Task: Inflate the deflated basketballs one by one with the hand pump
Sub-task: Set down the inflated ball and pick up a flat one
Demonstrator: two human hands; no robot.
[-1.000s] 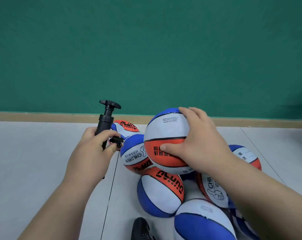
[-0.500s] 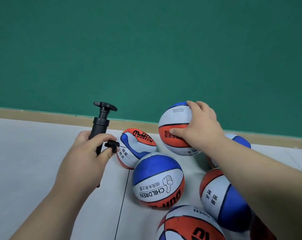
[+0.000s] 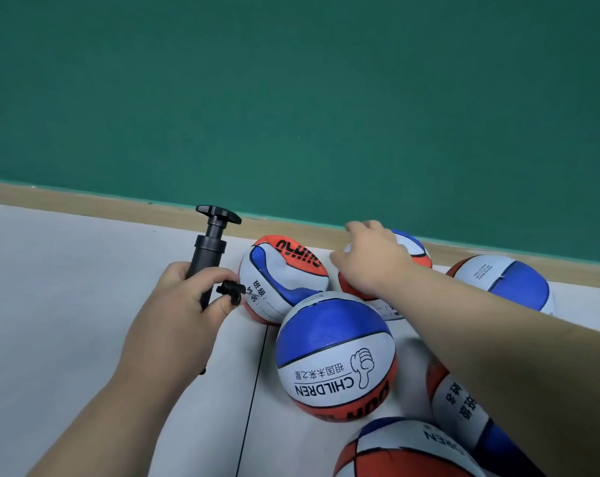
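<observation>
Left hand: the left hand (image 3: 174,325) is wrapped tight around the black pump (image 3: 207,256), which stands up with its handle on top.
Right hand: the right hand (image 3: 371,259) lies on a far ball (image 3: 414,249) by the wall, fingers loose and spread, not squeezing.
Dented ball: a squashed ball (image 3: 285,273) sits on the floor (image 3: 51,287) just beside the pump.
Round ball: a full blue and white ball (image 3: 333,356) sits nearer, touching the dented one.
Other balls: more lie along the right side.
</observation>
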